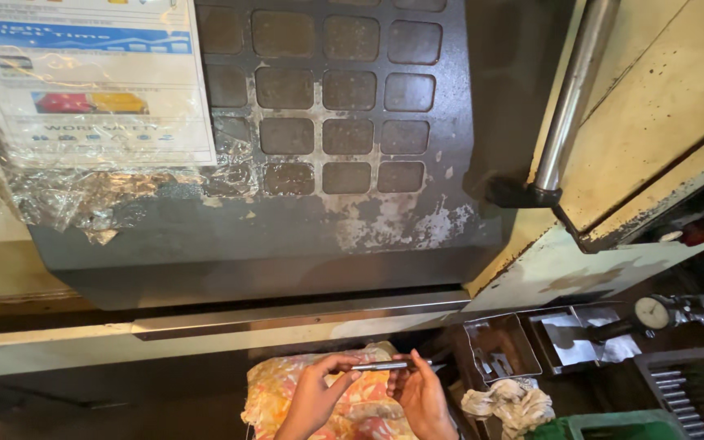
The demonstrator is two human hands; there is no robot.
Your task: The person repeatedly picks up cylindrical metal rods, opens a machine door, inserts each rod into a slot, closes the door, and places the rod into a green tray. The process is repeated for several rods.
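Holding a slim metal rod (380,367) level between them, the left hand (313,399) and the right hand (421,398) meet low in the view, just above a crumpled cloth with an orange and pink flower print (287,391). The left hand pinches the rod's left end with fingers curled round it, and the right hand pinches its right end, fingertips (411,360) closed on the metal. The rod lies roughly horizontal, above the cloth; whether it touches the cloth cannot be told. Just beside the right hand sits a bunched whitish rag (511,403), and behind that an open metal tray (500,346) with small parts inside, next to another tray lined with crinkled foil or paper (584,338). A round dial gauge (653,312) rests further right, near a grey slotted rack of thin rods (690,391), and a green bin edge (613,424) shows at the bottom. Above everything rises a worn dark control panel (344,122) with square keys, a plastic-wrapped printed sheet (95,81) taped at its left, and a steel handle bar (568,98) on the cream machine door (662,106).
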